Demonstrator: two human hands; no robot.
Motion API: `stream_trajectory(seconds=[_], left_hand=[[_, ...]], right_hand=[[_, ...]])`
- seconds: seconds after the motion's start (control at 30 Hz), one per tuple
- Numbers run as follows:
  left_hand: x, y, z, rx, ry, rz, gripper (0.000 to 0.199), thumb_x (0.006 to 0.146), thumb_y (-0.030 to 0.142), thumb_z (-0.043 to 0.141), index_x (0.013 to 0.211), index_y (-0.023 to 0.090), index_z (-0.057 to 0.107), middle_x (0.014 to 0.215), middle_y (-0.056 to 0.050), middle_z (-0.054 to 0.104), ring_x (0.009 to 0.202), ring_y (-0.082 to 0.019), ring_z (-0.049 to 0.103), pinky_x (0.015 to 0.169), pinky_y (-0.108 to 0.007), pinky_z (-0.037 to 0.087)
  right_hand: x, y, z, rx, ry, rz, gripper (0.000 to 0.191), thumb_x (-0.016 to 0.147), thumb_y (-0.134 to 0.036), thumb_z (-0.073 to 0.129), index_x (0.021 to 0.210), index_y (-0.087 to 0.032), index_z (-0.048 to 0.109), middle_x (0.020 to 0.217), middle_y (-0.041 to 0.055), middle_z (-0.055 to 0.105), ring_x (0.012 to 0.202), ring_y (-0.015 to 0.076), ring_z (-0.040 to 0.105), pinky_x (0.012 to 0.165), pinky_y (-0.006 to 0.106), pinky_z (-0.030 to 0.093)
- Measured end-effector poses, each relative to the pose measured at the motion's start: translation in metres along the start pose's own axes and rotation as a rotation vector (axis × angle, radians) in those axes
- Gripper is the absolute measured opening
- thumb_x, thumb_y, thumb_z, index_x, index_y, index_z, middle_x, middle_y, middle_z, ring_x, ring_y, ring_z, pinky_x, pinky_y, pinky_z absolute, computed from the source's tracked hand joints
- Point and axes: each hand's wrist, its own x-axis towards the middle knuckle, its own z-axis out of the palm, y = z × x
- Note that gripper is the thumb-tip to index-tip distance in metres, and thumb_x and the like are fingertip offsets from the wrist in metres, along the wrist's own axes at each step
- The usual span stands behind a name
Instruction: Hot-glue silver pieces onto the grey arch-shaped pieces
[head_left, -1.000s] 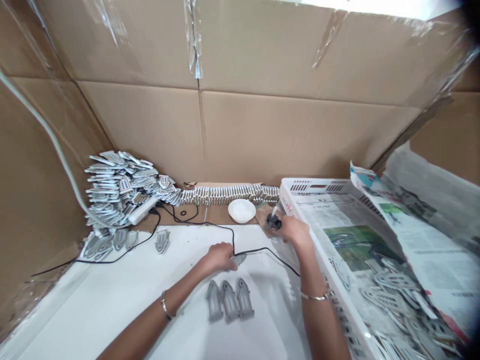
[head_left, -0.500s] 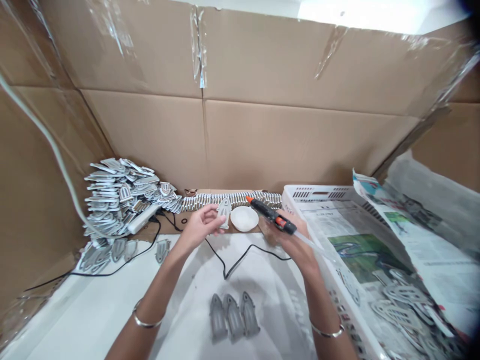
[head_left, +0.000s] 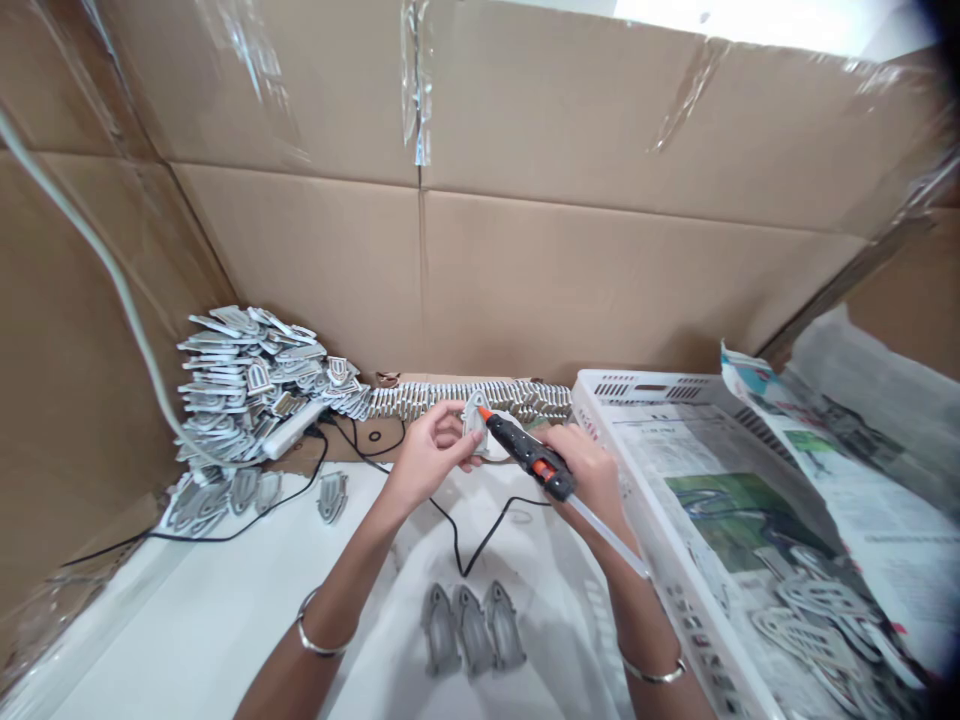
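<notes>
My left hand point(head_left: 441, 446) is closed on a small grey-white arched piece point(head_left: 475, 422), held upright between thumb and fingers. In my right hand point(head_left: 587, 462) is a black hot glue gun point(head_left: 527, 448) with a clear glue stick point(head_left: 611, 535) out of its back. Its orange nozzle meets the upper part of the piece, or lies just in front of it. Behind the gun, a white round dish point(head_left: 499, 452) is mostly hidden. Three grey pointed pieces point(head_left: 471, 632) lie side by side on the white tabletop point(head_left: 390, 640) between my forearms.
A heap of arched pieces point(head_left: 255, 385) and a white power strip point(head_left: 294, 430) are at left. A row of pieces point(head_left: 480, 393) lines the cardboard wall point(head_left: 525, 270). At right, a white plastic crate point(head_left: 660, 560) holds newspaper and grey pieces. A black cord point(head_left: 469, 570) crosses the table.
The glue gun has moved left and its nozzle is now at the piece. My left hand has shifted right with the piece, and the dish is now mostly covered.
</notes>
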Motion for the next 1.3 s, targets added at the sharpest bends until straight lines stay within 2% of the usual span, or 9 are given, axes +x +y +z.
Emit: stream_trajectory(seconds=[0.27,0.53,0.67,0.73,0.8,0.93,1.07,1.17,1.3], left_hand=[[0.0,-0.004,0.0,-0.009,0.013,0.009,0.041,0.078,0.037,0.074,0.106,0.017,0.052,0.072,0.003,0.062,0.056,-0.015,0.07,0.047,-0.02,0.053],[0.001,-0.005,0.001,0.002,0.036,0.017,0.041,0.077,0.039,0.073,0.105,0.017,0.052,0.069,0.006,0.058,0.056,-0.015,0.069,0.047,-0.02,0.053],[0.004,-0.007,0.0,0.009,0.07,-0.017,0.045,0.072,0.041,0.075,0.103,0.018,0.051,0.065,0.007,0.056,0.054,-0.016,0.069,0.044,-0.021,0.05],[0.006,-0.01,-0.002,0.007,0.097,-0.043,0.047,0.069,0.041,0.076,0.1,0.018,0.049,0.064,0.008,0.055,0.053,-0.016,0.068,0.043,-0.02,0.048],[0.008,-0.014,-0.005,0.014,0.104,-0.07,0.045,0.068,0.04,0.076,0.095,0.018,0.048,0.066,0.006,0.058,0.052,-0.015,0.067,0.042,-0.019,0.045],[0.012,-0.02,-0.01,0.056,0.078,-0.13,0.04,0.067,0.04,0.076,0.082,0.018,0.046,0.072,0.0,0.064,0.054,-0.014,0.065,0.042,-0.018,0.04],[0.014,-0.021,-0.015,0.103,0.059,-0.103,0.033,0.067,0.038,0.075,0.077,0.017,0.051,0.069,-0.001,0.065,0.061,-0.013,0.062,0.054,-0.022,0.045],[0.015,-0.018,-0.018,0.186,0.077,-0.024,0.029,0.069,0.039,0.074,0.07,0.016,0.057,0.064,0.001,0.061,0.061,-0.013,0.057,0.057,-0.022,0.042],[0.013,-0.012,-0.02,0.187,0.058,-0.012,0.03,0.072,0.042,0.072,0.065,0.016,0.058,0.061,0.002,0.056,0.058,-0.011,0.052,0.055,-0.022,0.039]], right_hand=[[0.0,0.002,0.001,-0.056,-0.008,-0.032,0.017,0.091,-0.022,0.051,0.076,-0.019,0.059,0.069,0.0011,0.059,0.068,0.0149,0.048,0.059,0.027,0.03],[0.001,-0.006,0.01,-0.306,0.044,-0.055,0.038,0.099,-0.026,0.045,0.061,-0.019,0.05,0.064,0.0021,0.054,0.066,0.0151,0.044,0.059,0.028,0.027],[0.001,-0.003,0.009,-0.391,0.074,-0.006,0.036,0.097,-0.026,0.047,0.062,-0.02,0.054,0.064,0.0033,0.057,0.068,0.0162,0.047,0.058,0.029,0.026],[0.0,0.007,0.005,-0.397,0.016,0.101,0.025,0.093,-0.026,0.052,0.069,-0.02,0.06,0.071,0.0041,0.062,0.073,0.017,0.052,0.057,0.028,0.027],[-0.001,0.022,0.003,-0.43,-0.129,0.275,0.014,0.088,-0.028,0.057,0.08,-0.021,0.066,0.081,0.0058,0.068,0.078,0.0193,0.058,0.057,0.027,0.029],[-0.003,0.054,0.01,-0.556,-0.488,0.677,0.032,0.089,-0.042,0.055,0.096,-0.016,0.072,0.09,0.0169,0.072,0.081,0.028,0.067,0.061,0.031,0.037],[-0.008,0.069,0.019,-0.518,-0.733,0.8,0.036,0.086,-0.042,0.059,0.105,-0.013,0.071,0.1,0.02,0.073,0.09,0.0312,0.069,0.066,0.033,0.043],[-0.011,0.069,0.015,-0.51,-0.745,0.766,0.034,0.08,-0.043,0.064,0.098,-0.016,0.072,0.096,0.018,0.074,0.085,0.0297,0.07,0.062,0.031,0.042],[-0.009,0.057,0.003,-0.394,-0.535,0.586,0.027,0.082,-0.044,0.06,0.088,-0.021,0.072,0.083,0.0105,0.073,0.074,0.0239,0.066,0.057,0.027,0.036]])
